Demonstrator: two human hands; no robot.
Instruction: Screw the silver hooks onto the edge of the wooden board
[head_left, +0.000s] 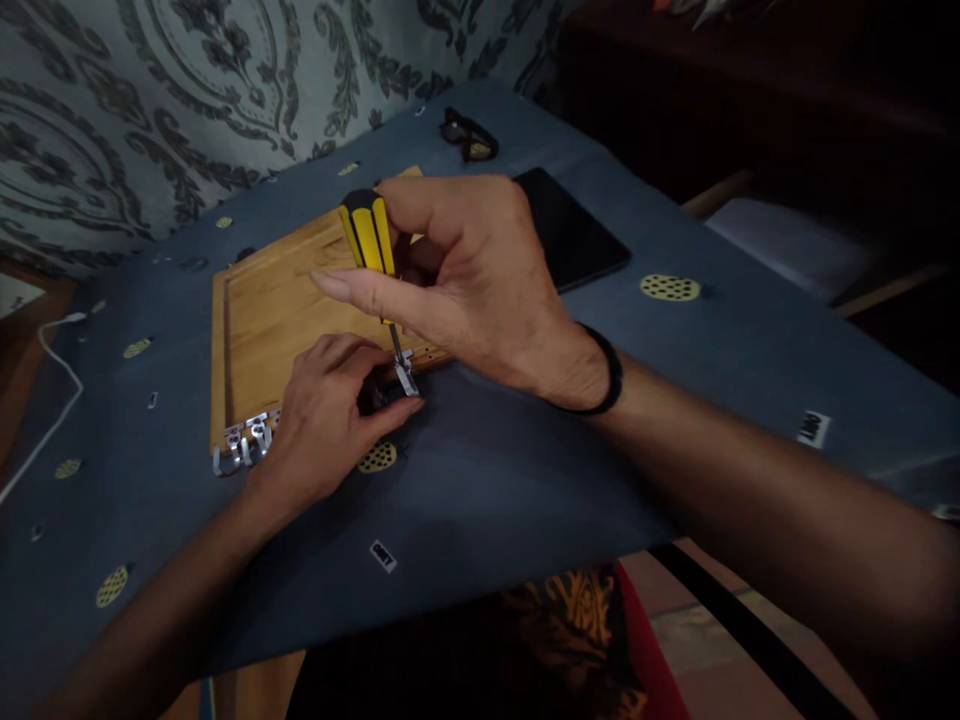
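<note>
A wooden board (277, 300) with a raised rim lies on the table. Small silver metal hooks (251, 440) line its near edge at the left. My right hand (480, 280) is closed around a yellow and black screwdriver (367, 235), held upright and slightly tilted. The screwdriver's tip meets another metal hook (406, 375) farther right on that edge. Around this hook, my left hand (326, 415) pinches with thumb and fingers, its palm close to the board's near edge. The fingers partly hide what they grip.
Dark-framed glasses (469, 135) sit toward the back of the table. A black flat tablet-like object (577, 230) lies to the right of the board, partly behind my right hand. A white cable (64, 350) runs along the left side. Blue pineapple-print cloth (525, 480) covers the table.
</note>
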